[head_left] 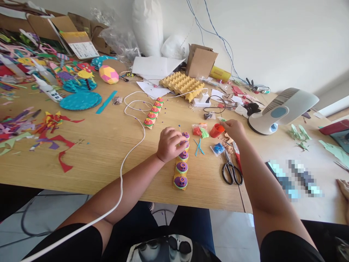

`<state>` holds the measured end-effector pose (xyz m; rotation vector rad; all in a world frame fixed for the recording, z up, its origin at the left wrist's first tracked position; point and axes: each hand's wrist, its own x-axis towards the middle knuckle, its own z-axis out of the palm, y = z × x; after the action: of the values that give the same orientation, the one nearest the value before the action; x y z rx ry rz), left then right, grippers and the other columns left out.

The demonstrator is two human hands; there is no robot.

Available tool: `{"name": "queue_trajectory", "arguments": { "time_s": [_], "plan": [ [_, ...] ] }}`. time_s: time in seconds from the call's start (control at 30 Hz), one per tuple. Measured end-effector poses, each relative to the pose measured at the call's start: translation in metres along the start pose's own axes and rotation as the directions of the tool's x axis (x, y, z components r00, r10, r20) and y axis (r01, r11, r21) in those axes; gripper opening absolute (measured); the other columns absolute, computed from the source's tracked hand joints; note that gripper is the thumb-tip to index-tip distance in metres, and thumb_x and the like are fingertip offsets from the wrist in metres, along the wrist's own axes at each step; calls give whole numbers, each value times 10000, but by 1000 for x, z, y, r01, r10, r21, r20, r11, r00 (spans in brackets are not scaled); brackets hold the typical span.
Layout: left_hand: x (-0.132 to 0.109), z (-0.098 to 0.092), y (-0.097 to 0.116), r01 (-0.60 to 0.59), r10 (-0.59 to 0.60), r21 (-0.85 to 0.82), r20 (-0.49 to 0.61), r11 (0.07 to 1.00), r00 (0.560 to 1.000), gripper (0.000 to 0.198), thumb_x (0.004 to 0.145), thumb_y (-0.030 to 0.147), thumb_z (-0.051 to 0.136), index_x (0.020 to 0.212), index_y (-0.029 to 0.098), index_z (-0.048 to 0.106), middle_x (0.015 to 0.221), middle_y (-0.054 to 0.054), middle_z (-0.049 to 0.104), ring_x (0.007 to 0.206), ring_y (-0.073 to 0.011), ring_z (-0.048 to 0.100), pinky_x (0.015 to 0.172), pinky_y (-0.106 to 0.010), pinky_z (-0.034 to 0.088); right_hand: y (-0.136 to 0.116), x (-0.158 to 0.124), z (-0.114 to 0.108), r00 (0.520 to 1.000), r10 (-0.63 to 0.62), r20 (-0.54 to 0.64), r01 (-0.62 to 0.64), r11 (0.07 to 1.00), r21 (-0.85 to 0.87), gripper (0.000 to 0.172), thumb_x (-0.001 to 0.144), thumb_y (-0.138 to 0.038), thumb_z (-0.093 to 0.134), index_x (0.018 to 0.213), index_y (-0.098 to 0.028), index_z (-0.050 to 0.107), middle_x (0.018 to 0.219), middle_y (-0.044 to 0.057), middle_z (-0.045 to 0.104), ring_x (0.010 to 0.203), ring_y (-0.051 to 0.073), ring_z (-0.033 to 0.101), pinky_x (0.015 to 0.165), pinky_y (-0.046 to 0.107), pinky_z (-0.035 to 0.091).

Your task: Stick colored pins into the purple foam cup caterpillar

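Note:
My left hand point(171, 144) curls over the far part of an egg-carton strip point(182, 167) topped with purple clay, its fingers resting on the cups. Each near cup shows an orange clay ring and small dark dots. A thin stick with a blue tip point(179, 126) stands up by the far end. At the rim of a small red tub point(216, 130), my right hand point(233, 128) is closed in a pinch; what its fingertips hold is hidden. Beside the tub lie a bag of red and green clay point(200, 131) and a bag of blue clay point(218, 148).
Black-handled scissors point(231, 173) and blue paper strips point(199, 146) lie near the purple strip. A red-topped carton strip point(153, 112) stands farther back. A white cable point(133, 145) crosses the table. A fan point(280, 109) stands right, and another person's hand point(344, 189) shows at the edge.

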<state>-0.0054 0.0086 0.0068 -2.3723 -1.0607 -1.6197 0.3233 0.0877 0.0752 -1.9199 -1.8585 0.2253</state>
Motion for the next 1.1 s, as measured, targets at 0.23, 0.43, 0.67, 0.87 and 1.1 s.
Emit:
{"name": "queue_trajectory", "arguments": {
  "time_s": [0.23, 0.43, 0.67, 0.87, 1.1],
  "plan": [
    [0, -1, 1, 42, -42, -1, 43, 999, 998, 81, 865, 336, 700, 877, 259, 722, 863, -41, 684, 932, -228, 558, 900, -411, 451, -39, -36, -9, 876, 265, -403, 7, 829, 560, 411, 852, -569, 631, 744, -181, 709, 506, -39, 445, 467, 113, 388, 490, 274, 300],
    [0, -2, 4, 35, -34, -37, 23, 999, 999, 113, 880, 361, 700, 904, 254, 726, 863, -40, 687, 907, -212, 579, 906, -416, 458, -96, -105, 54, 934, 342, 106, -193, 230, 954, 505, 712, -684, 730, 667, -211, 557, 539, -69, 400, 436, 71, 284, 407, 238, 199],
    [0, -3, 10, 17, -15, -76, 36, 997, 999, 127, 885, 367, 706, 938, 253, 728, 871, -36, 695, 898, -202, 584, 893, -403, 460, -104, -127, 96, 941, 326, 85, -195, 323, 926, 506, 715, -687, 731, 678, -188, 653, 527, -59, 390, 484, 82, 309, 456, 257, 237],
    [-1, -3, 10, 69, -59, -76, 131, 995, 990, 190, 897, 398, 680, 1012, 254, 727, 932, -55, 728, 935, -228, 606, 905, -432, 467, -98, -128, 94, 965, 260, 34, -133, 376, 917, 493, 780, -687, 665, 684, -203, 645, 541, -49, 390, 506, 99, 326, 495, 275, 263],
    [1, -8, 10, 128, -120, -90, 82, 988, 989, 203, 989, 288, 520, 1057, 226, 701, 999, -56, 758, 937, -213, 625, 919, -424, 460, -96, -123, 91, 954, 270, 132, -178, 154, 972, 519, 737, -684, 727, 652, -210, 533, 559, -61, 362, 482, 77, 273, 440, 256, 202]
  ]
}}
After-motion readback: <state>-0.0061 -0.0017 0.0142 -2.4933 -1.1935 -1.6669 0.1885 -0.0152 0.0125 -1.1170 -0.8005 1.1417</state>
